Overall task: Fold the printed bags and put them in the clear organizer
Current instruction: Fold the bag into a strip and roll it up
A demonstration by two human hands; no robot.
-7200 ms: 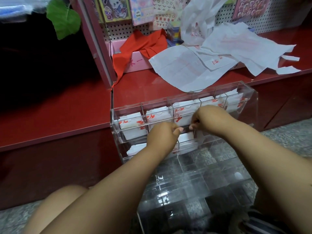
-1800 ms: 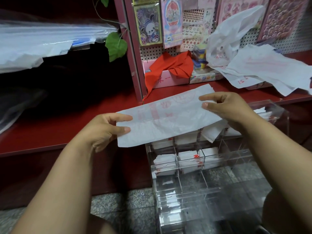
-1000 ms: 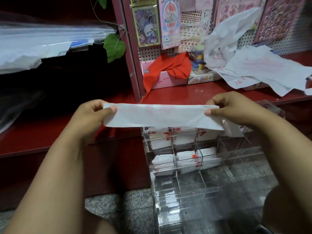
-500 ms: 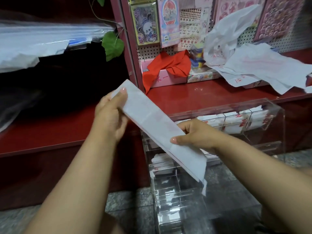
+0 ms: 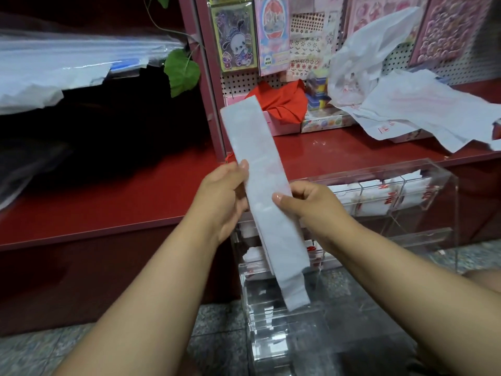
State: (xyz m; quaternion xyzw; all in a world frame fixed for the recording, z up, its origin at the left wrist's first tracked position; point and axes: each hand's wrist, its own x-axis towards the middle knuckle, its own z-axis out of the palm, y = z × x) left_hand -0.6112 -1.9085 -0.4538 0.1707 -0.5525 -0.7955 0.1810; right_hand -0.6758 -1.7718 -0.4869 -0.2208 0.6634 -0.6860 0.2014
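A white printed bag (image 5: 260,169), folded lengthwise into a long narrow strip, stands nearly upright in front of me. My left hand (image 5: 222,202) holds its left edge with the thumb on the front. My right hand (image 5: 309,204) pinches its right edge at mid height. Behind and below the strip is the clear organizer (image 5: 423,207), resting on the floor against the red shelf. Its upper compartments hold folded white bags with red print (image 5: 379,196). More unfolded printed bags (image 5: 412,109) lie in a loose pile on the shelf at the right.
A red shelf (image 5: 108,202) runs across at mid height. A red cloth (image 5: 279,101) lies over a pink box at the back. Sticker sheets hang on a pegboard (image 5: 298,36). Plastic-wrapped stock (image 5: 67,63) lies upper left. The floor is speckled stone (image 5: 32,351).
The strip has swung from slanted to nearly upright. My left hand slid down from its top end to mid height, and both hands now hold it close together.
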